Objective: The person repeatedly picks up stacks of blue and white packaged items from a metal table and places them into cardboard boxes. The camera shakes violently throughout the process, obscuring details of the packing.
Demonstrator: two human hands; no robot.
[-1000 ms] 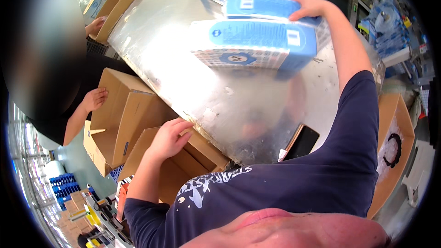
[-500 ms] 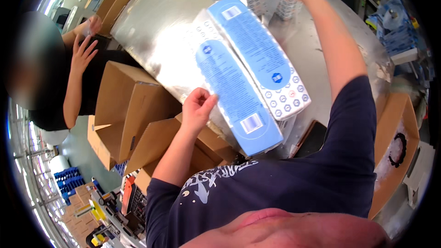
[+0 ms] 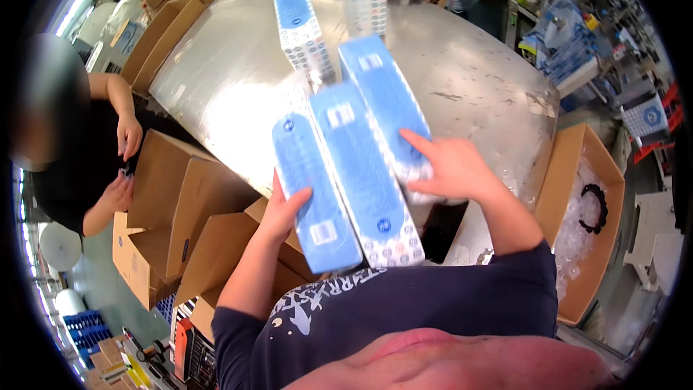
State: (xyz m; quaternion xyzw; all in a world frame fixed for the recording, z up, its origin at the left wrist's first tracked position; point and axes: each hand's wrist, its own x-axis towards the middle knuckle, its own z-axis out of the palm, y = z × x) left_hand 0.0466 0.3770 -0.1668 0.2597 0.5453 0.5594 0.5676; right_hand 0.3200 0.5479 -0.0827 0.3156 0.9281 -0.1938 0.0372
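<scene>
Three long blue-and-white boxes lie side by side before me: a left box point(image 3: 314, 195), a middle box point(image 3: 364, 173) and a right box point(image 3: 382, 90). The right one sits farther from me than the other two. My left hand point(image 3: 281, 209) grips the outer side of the left box, its thumb on the blue top and its other fingers mostly hidden. With my right hand point(image 3: 447, 166) I hold the near end of the right box, index finger on top and thumb at the end face. Two similar boxes, one at back left point(image 3: 299, 25) and another beside it point(image 3: 366, 0), stand farther back.
The metal table point(image 3: 476, 94) carries the boxes. Open brown cartons point(image 3: 188, 202) stand at its left edge, near a co-worker point(image 3: 65, 123). On the right, a carton point(image 3: 603, 267) holds clear plastic pieces and a black ring point(image 3: 593, 209). A dark flat object point(image 3: 442, 231) lies near my body.
My right hand has come back from the far side and now holds a third box against the pair. My left hand has taken hold of the left box. The co-worker's hands have lowered.
</scene>
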